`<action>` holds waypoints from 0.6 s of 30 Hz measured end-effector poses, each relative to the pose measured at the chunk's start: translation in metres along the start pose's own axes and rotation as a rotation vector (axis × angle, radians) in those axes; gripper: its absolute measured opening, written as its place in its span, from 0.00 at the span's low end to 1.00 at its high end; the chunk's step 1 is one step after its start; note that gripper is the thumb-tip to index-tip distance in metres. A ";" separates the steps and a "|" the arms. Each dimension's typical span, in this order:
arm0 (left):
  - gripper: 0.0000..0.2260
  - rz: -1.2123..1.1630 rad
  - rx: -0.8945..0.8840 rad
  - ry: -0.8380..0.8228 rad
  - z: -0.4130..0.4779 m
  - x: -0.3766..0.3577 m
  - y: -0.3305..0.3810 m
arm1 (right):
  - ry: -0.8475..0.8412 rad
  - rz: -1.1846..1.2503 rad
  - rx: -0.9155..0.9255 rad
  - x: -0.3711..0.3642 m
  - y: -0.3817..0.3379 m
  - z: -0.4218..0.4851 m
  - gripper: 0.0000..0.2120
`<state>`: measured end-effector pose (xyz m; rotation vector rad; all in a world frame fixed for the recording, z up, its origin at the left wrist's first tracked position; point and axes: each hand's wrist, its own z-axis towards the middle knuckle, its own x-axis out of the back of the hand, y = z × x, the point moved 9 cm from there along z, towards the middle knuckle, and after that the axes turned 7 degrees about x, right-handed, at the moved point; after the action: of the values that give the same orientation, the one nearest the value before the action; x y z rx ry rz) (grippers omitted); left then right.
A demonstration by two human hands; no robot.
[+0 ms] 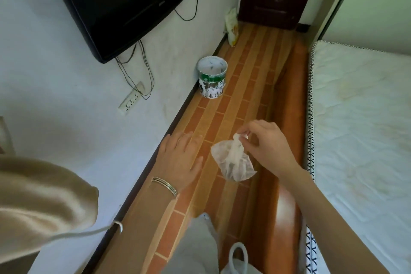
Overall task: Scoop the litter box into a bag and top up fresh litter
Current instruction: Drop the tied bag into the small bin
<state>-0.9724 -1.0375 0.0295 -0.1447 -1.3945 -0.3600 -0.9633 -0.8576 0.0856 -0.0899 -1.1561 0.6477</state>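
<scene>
my right hand (264,142) pinches the twisted neck of a small translucent bag (233,162), dark contents inside, hanging above the tiled floor (244,87). my left hand (180,158) hovers beside it, fingers straight and spread. a paint-smeared bucket (212,79) stands by the wall, bed (360,129) to my right.

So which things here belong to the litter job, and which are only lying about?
For the job:
- small bag, pinched at its neck by the right hand
- left hand, open, holding nothing

Lying about:
- bucket by the wall
- TV
- power strip
- mattress
- packet near the door
</scene>
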 end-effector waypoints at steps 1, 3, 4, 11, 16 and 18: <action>0.22 0.005 -0.005 0.006 0.018 0.000 -0.001 | 0.008 -0.015 -0.006 0.004 0.007 0.013 0.05; 0.22 0.014 -0.023 0.018 0.054 0.002 -0.005 | 0.039 -0.039 -0.017 0.012 0.022 0.038 0.05; 0.22 0.015 -0.036 0.026 0.071 0.003 -0.006 | 0.058 -0.046 -0.025 0.016 0.030 0.050 0.05; 0.23 -0.009 -0.116 0.071 0.166 0.012 -0.016 | 0.115 -0.065 -0.077 0.014 0.077 0.116 0.04; 0.22 -0.014 -0.125 0.021 0.210 -0.009 -0.024 | 0.090 -0.093 -0.133 0.005 0.112 0.148 0.05; 0.22 -0.020 -0.122 -0.007 0.226 -0.021 -0.025 | 0.063 -0.075 -0.143 -0.002 0.128 0.159 0.05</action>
<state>-1.1950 -0.9879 0.0464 -0.2328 -1.3814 -0.4615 -1.1566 -0.7945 0.1012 -0.1863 -1.1383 0.4925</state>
